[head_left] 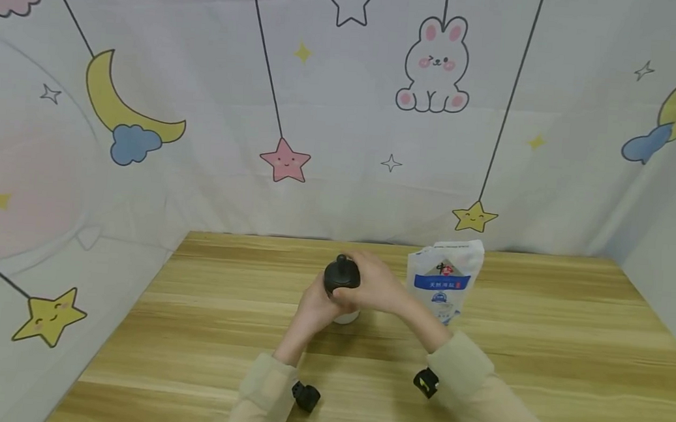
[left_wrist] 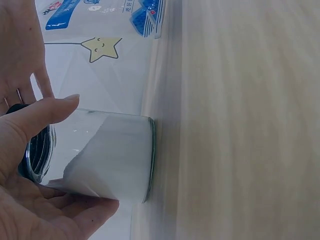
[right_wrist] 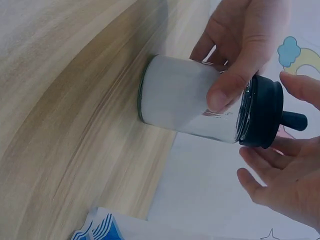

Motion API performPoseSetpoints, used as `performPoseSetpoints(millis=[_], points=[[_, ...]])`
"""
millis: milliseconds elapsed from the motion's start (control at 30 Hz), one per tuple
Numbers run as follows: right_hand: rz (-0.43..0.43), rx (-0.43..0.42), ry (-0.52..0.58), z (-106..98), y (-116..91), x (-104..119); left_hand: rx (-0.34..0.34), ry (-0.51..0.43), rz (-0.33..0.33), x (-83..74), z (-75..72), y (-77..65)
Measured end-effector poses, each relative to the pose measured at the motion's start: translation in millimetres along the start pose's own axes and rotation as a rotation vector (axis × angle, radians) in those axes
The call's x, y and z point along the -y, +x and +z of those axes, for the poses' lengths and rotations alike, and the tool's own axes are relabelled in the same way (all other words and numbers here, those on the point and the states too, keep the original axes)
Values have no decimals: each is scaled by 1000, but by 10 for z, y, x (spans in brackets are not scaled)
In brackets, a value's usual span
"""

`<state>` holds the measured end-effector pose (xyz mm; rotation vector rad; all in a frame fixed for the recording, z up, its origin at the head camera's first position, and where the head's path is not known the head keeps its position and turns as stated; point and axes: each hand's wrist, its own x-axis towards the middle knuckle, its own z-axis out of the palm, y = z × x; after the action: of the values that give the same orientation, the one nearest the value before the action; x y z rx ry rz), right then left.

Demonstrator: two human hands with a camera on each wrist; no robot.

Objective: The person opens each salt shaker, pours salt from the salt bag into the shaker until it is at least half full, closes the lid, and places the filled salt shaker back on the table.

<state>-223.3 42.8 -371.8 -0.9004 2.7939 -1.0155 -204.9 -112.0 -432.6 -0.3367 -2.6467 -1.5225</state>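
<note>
A clear glass jar (left_wrist: 110, 155) with white powder inside stands near the back of the table, the powder sloping up one side. Its black lid (right_wrist: 265, 112) has a knob-like spout on top. My left hand (head_left: 321, 304) grips the jar's body, thumb on one side and fingers on the other. Around the lid curl the thumb and fingers of my right hand (head_left: 377, 282). A white and blue bag (head_left: 444, 277) stands upright just to the right of the jar, partly behind the right forearm.
The wooden table (head_left: 200, 332) runs back to a white curtain (head_left: 345, 107) printed with stars, moons and rabbits. Black wrist cameras hang at both cuffs, one (head_left: 306, 397) on the left and another (head_left: 427, 382) on the right.
</note>
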Motion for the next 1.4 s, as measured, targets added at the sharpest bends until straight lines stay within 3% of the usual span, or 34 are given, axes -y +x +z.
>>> performPoseSetpoints(millis=[167, 567, 833, 1067, 1400], points=[[-37, 42, 50, -48, 3, 26, 9, -38, -52, -17, 3, -12], [43, 60, 9, -52, 25, 30, 13, -61, -91, -31, 16, 4], [94, -13, -28, 0, 32, 67, 10, -66, -121, -40, 6, 0], [128, -79, -50, 38, 28, 96, 12, -11, -78, -43, -4, 23], [134, -198, -157, 143, -14, 128, 12, -25, -69, -40, 7, 32]])
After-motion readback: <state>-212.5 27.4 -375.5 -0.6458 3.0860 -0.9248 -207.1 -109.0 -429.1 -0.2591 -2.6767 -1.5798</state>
